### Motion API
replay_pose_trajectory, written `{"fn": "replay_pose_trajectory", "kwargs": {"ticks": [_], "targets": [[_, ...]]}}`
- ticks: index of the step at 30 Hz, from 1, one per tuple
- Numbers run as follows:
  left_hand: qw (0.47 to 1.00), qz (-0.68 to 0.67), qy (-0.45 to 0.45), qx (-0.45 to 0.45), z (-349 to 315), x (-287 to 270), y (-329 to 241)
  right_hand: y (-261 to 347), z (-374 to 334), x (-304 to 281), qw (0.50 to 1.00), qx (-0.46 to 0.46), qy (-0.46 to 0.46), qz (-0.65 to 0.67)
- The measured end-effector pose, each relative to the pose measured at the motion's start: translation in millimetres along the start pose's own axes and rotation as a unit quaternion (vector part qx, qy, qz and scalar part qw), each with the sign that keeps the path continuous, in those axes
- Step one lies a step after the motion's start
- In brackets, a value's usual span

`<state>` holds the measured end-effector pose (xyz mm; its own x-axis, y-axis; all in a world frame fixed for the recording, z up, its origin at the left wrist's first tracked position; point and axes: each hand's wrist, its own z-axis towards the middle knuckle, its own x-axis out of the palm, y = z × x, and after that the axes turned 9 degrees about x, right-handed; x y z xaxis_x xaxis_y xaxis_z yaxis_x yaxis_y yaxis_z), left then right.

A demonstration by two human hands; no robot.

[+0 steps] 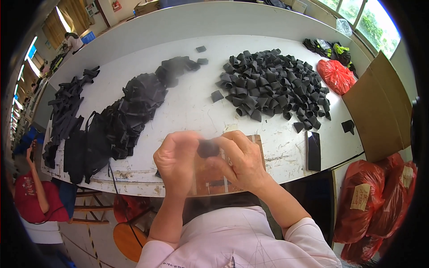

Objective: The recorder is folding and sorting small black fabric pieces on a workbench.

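Observation:
Between my two hands, above the front of the white table, is a small black piece of cloth, bent into a short rounded shape. My left hand closes on its left side, fingers bent and slightly blurred. From the right, my right hand pinches the same piece between thumb and fingers. Under both hands lies a brown board, partly hidden by them. Beyond, to the right, spreads a heap of black curled cloth pieces. Overlapping flat black pieces run in a long row to the left.
Black strips lie at the table's far left. On the right are a phone, a red plastic bag and a cardboard sheet. Full red bags stand beside the table. A person in a red shirt sits at left.

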<state>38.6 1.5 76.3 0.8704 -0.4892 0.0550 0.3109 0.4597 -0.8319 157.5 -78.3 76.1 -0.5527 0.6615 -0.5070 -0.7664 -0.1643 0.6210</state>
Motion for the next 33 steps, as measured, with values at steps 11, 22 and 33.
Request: {"fn": "replay_pose_trajectory", "kwargs": {"ticks": [11, 22, 33], "targets": [[0.978, -0.189, -0.038, -0.082, -13.4, -2.6, 12.8, -20.1, -32.2, 23.4, 0.986, 0.144, 0.029, 0.081], [0.991, -0.106, -0.041, -0.071, -19.2, -7.3, 17.7, -10.9, -0.8, 9.5, 1.0, 0.0, 0.02, 0.0], [0.929, 0.344, -0.007, -0.14, -38.7, -93.3, 121.2, -51.2, 10.2, 1.5, 0.832, 0.392, -0.059, 0.388]]}}
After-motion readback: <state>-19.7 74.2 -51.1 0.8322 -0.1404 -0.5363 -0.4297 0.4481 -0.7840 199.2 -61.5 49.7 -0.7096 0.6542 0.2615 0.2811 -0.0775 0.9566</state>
